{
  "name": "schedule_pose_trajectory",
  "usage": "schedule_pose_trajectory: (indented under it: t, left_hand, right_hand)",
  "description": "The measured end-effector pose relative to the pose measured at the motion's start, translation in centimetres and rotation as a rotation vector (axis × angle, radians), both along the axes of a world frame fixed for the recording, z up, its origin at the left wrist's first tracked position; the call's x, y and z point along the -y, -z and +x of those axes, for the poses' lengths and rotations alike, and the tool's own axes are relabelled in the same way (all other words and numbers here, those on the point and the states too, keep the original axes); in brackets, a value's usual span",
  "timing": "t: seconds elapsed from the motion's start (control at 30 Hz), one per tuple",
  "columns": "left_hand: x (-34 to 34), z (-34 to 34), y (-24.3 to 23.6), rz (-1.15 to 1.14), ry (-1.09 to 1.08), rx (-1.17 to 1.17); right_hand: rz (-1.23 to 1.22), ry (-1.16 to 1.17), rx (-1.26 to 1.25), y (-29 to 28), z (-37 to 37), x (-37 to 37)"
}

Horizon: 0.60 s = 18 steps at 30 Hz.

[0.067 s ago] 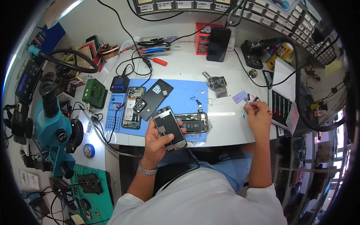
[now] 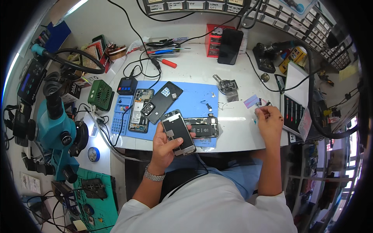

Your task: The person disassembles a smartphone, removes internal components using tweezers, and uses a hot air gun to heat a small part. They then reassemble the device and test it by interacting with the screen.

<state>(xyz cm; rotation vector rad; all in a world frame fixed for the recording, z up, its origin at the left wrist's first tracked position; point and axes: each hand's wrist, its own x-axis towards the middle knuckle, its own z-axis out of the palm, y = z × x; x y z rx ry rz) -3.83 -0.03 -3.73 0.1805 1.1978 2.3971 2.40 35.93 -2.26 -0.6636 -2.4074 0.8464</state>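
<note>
At the white surface, our left hand holds a phone screen; our right hand has a grip we cannot tell.

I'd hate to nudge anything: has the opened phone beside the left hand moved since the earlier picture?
No, the opened phone shows no shift in any direction against the blue mat; only the view shifted.

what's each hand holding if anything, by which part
The left hand holds a phone screen panel, thumb on its dark face, fingers underneath reaching its right edge. Whether the right hand, fingers pinched, holds anything cannot be told.
</note>
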Motion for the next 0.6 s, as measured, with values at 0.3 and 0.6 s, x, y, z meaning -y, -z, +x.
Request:
schedule_pose_trajectory:
  t: [0.3,0.6]
  left_hand:
    - [-3.9,-4.3,-3.0,-0.799,0.027,-0.490]
    - [-4.5,-5.1,-2.5,-1.202,0.017,-0.822]
  right_hand:
    - [0.016,-0.197,-0.155,-1.2,-1.2,6.2]
    - [-0.022,-0.345,-0.171,-1.9,-1.7,9.7]
